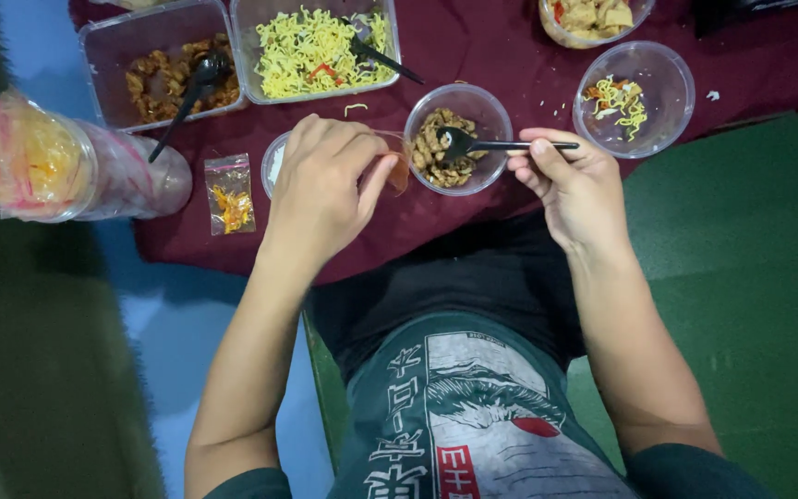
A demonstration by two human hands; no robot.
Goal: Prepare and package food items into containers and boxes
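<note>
— Where is the spoon (487,145)?

— In the right hand (573,180). Its fingers (547,155) are pinching the black handle near its end, and the spoon's head rests in the round bowl (457,139) of brown pieces on the table (473,46).

— And the left hand (325,189)?

— Curled over a small clear cup (279,157) just left of that bowl, fingers pressed together on its rim; the cup is mostly hidden under them.

— What lies nearby?

— A tray of yellow noodles (316,46), a tray of brown food (163,69), and a small plastic bag (231,194).
</note>
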